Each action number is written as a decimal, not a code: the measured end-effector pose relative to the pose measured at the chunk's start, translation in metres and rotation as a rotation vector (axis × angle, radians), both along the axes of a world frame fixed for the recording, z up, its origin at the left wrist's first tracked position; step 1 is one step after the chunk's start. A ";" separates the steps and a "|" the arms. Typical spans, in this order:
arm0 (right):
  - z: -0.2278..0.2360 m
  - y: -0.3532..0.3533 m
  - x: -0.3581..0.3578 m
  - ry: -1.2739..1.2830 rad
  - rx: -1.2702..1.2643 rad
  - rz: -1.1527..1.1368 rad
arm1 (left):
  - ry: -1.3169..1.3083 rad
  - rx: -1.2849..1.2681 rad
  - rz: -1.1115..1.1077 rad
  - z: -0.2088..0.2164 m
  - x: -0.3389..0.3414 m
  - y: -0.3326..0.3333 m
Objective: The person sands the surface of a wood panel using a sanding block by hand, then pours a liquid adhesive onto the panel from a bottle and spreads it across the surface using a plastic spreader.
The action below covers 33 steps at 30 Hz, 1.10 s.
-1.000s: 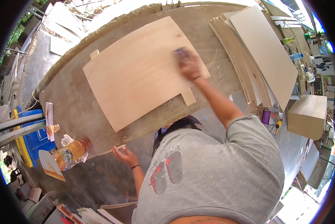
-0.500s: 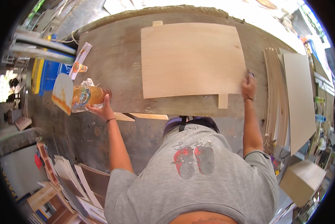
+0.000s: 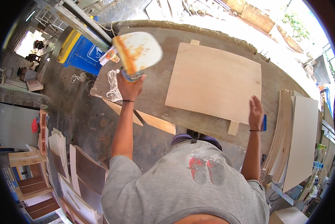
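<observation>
My left hand is wrapped round a labelled plastic container, raised above the left end of the workbench. A white flat plate with orange-brown smears stands at the container's far end, hiding its top. My right hand is at the near right corner of a plywood panel, fingers stretched out and slightly blurred. A small blue object shows beside its wrist; whether the hand touches it I cannot tell. The panel lies flat on wooden strips whose ends stick out from under it.
The workbench bears a crumpled white plastic bag and a small orange-and-white cup at its left. Stacked boards stand at the right. A blue bin with a yellow rim stands beyond the left end.
My left hand has lifted the container up and to the right, turning it and the smeared plate. My right hand has come nearer along the panel's right edge, fingers now straightened. The view has swung.
</observation>
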State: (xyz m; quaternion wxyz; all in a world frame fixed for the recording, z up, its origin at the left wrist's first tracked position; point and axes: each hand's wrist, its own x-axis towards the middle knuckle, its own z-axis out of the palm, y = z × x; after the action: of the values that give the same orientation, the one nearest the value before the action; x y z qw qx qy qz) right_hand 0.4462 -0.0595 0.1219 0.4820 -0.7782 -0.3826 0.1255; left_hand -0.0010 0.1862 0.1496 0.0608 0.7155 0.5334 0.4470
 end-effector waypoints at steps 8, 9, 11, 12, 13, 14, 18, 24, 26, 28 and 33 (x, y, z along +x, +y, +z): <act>0.097 0.077 -0.077 1.222 0.103 0.570 | 0.387 -0.119 -0.555 0.077 0.109 -0.051; 0.100 0.080 -0.071 1.284 0.084 0.570 | 0.414 -0.147 -0.565 0.082 0.114 -0.055; 0.095 0.069 -0.044 1.263 0.166 0.482 | 0.466 -0.202 -0.586 0.092 0.122 -0.060; 0.099 0.061 -0.033 1.249 0.224 0.433 | 0.577 -0.261 -0.587 0.099 0.126 -0.065; 0.102 0.053 -0.022 1.234 0.281 0.383 | 0.688 -0.319 -0.585 0.108 0.130 -0.070; 0.102 0.045 -0.010 1.116 0.235 0.390 | 0.799 -0.376 -0.582 0.114 0.136 -0.074; 0.095 0.003 0.023 0.971 0.324 0.301 | 0.795 -0.400 -0.683 0.132 0.152 -0.076; 0.094 -0.050 0.078 1.156 0.646 0.093 | 0.836 -0.556 -0.651 0.163 0.171 -0.060; 0.082 -0.072 0.092 1.219 0.688 0.229 | 0.898 -0.625 -0.620 0.180 0.187 -0.061; 0.062 -0.087 0.108 1.399 0.738 0.465 | 1.080 -0.663 -0.563 0.192 0.209 -0.061; 0.041 -0.104 0.114 1.505 0.773 0.122 | 1.498 -0.560 -0.432 0.225 0.270 -0.071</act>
State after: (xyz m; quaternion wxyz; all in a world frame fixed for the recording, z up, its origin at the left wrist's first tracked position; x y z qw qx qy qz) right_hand 0.5599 -0.1632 0.1626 0.8327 -0.2457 -0.0171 0.4959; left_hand 0.2694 0.1150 0.3745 -0.0502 0.8689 0.3751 -0.3189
